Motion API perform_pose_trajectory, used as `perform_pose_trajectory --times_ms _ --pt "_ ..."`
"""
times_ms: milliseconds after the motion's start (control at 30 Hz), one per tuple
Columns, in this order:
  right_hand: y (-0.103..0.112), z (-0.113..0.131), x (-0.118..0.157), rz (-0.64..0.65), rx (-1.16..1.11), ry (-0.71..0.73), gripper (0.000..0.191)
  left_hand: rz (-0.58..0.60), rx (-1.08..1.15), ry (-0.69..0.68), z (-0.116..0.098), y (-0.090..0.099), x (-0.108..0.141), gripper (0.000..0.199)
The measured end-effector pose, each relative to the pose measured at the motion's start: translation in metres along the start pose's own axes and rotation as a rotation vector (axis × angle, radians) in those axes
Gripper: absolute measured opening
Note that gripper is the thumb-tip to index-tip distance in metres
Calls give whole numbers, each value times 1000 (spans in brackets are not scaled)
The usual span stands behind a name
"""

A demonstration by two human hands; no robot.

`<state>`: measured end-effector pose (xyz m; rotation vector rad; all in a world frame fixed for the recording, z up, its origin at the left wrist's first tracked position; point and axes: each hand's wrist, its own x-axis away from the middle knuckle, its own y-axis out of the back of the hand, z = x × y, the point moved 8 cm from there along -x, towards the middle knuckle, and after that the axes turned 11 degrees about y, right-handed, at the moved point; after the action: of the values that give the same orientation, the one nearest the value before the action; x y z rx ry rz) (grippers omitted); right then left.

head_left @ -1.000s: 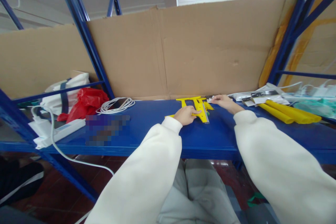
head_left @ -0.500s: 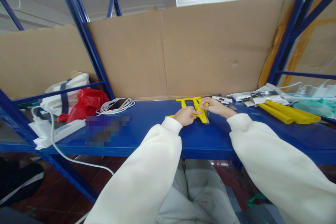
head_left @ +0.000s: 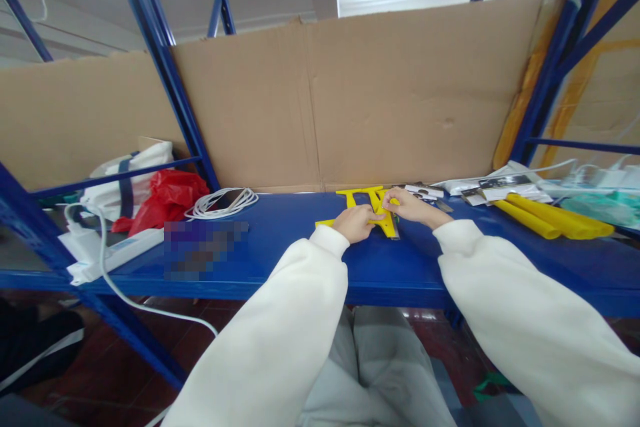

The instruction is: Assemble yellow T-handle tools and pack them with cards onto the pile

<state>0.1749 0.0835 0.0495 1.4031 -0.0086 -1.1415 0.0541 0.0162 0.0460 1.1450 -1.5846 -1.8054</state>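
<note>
My left hand point(head_left: 356, 223) is closed around a yellow plastic scraper point(head_left: 387, 227), its flat end pointing toward the front right with a thin greyish edge. Over the scraper's upper part, my right hand point(head_left: 407, 205) has its thumb and fingers pinched together; what lies between those fingertips is too small to make out. Just behind my left hand lies another yellow T-shaped piece point(head_left: 353, 196), flat on the blue shelf. A yellow end also sticks out to the left of my left hand.
Yellow tubes point(head_left: 555, 215) and packaged items point(head_left: 505, 187) lie at the right. Small metal and white pieces point(head_left: 425, 191) sit behind my right hand. Leftward are a coiled white cable point(head_left: 223, 202), a red bag point(head_left: 170, 197) and a power strip point(head_left: 120, 253). Cardboard point(head_left: 400, 93) walls the back.
Both hands stay at the same spot over the yellow scraper, with only slight shifts of the fingers. The whole view has moved down a little.
</note>
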Motion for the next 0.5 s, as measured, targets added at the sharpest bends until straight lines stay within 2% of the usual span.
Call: perform_pose_trajectory --times_ms 133,267,433,500 --pt "6 14 0 29 113 95 12 13 -57 -11 -4 1 2 43" --pt "10 22 0 34 144 119 12 13 -81 -33 -7 1 4 45" --pt "8 10 0 -22 0 25 3 4 -88 -33 -7 1 4 43" --pt "6 0 1 -74 -82 -46 9 0 -78 -32 -7 2 4 42"
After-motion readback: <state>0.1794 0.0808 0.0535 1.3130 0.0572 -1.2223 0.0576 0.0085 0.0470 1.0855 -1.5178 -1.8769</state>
